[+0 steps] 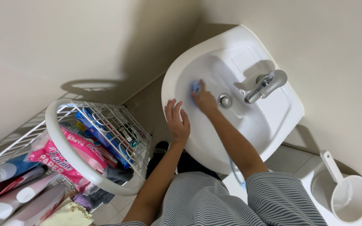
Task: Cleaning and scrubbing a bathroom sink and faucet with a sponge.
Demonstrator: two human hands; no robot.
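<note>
Hands at work in a white basin [197, 142]: the right hand [205, 101] curls its fingers over a blue sponge [196, 86], pressing it to the bowl's inner wall near the left rim, just beside the drain [225, 100]. The left hand [177, 121] lies flat, fingers spread, on the front rim. A chrome tap [267, 85] stands at the basin's back edge. A white wire rack [84, 142] of toiletries sits nearby.

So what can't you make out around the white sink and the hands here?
Head view only:
- Blue scrubbing item: mostly hidden under the right hand; kind unclear.
- White ceramic sink: near rim covered by the left hand and forearms.
- White plastic dipper: contents not visible.
</note>
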